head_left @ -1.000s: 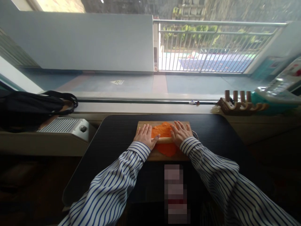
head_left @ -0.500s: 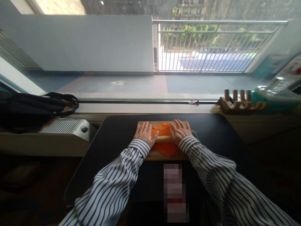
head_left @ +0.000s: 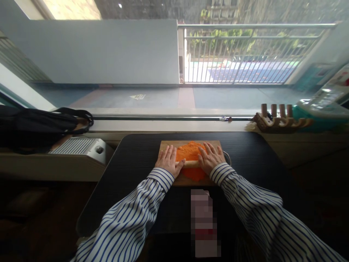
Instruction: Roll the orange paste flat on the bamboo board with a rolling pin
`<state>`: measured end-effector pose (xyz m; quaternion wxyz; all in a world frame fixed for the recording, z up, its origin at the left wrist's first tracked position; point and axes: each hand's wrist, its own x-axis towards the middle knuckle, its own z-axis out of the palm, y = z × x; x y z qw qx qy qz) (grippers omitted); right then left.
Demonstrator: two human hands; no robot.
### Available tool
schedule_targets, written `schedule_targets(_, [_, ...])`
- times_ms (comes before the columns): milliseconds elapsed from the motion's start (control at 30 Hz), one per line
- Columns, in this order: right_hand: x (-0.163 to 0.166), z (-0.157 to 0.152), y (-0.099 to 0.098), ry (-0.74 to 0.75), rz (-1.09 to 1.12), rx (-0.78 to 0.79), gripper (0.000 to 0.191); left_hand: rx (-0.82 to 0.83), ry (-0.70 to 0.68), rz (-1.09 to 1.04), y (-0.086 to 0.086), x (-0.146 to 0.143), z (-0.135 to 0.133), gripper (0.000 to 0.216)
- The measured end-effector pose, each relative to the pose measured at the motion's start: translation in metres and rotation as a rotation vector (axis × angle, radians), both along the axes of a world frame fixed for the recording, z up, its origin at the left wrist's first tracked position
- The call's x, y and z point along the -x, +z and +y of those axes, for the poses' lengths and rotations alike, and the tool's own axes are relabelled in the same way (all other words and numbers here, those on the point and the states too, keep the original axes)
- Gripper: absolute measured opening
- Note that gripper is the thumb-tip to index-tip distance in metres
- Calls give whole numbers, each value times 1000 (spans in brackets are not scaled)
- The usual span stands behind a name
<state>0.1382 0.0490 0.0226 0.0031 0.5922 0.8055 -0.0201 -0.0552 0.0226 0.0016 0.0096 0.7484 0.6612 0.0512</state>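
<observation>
A flattened sheet of orange dough (head_left: 189, 150) lies on a wooden board (head_left: 167, 143). Across the dough runs a pale wooden rolling pin (head_left: 191, 164), its ends covered by my hands. My left hand (head_left: 167, 160) rests flat over the left end, fingers stretched forward and thumb pointing inward along the pin. Over the right end lies my right hand (head_left: 211, 157), palm down with fingers spread. Neither hand is wrapped round the pin. Dough shows both beyond the pin and on its near side, where it looks darker orange.
The board sits on a black table (head_left: 136, 163) below a window sill. A metal ring handle (head_left: 227, 158) sticks out at the board's right. On the sill stand a wooden rack (head_left: 275, 122) and a teal container (head_left: 321, 116). A black bag (head_left: 40, 125) and a white vented unit (head_left: 81, 147) are left.
Both hands and the rolling pin have moved slightly toward me along the dough. More of the orange sheet now shows beyond the pin, less on the near side.
</observation>
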Motion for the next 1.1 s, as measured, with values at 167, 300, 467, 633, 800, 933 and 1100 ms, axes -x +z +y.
schedule_targets(167, [2,25,5,-27,0,92,50,57,45,-9,4,-1,24,75])
schedule_targets(300, [2,43,5,-5,24,110,51,95,73,-33,5,1,43,72])
schedule_targets(467, [5,62,-1,-51,23,92,50,119,105,-70,4,3,61,71])
schedule_targets(633, [7,74,-7,-43,37,60,50,158,114,-104,7,5,73,73])
schedule_targets(800, [8,76,-7,-21,64,34,49,172,128,-109,9,4,76,71])
schedule_targets(933, [7,70,-3,-33,54,74,49,147,124,-95,8,3,68,70])
schedule_targets(1100, [3,50,1,-13,68,63,50,112,86,-53,7,1,50,68])
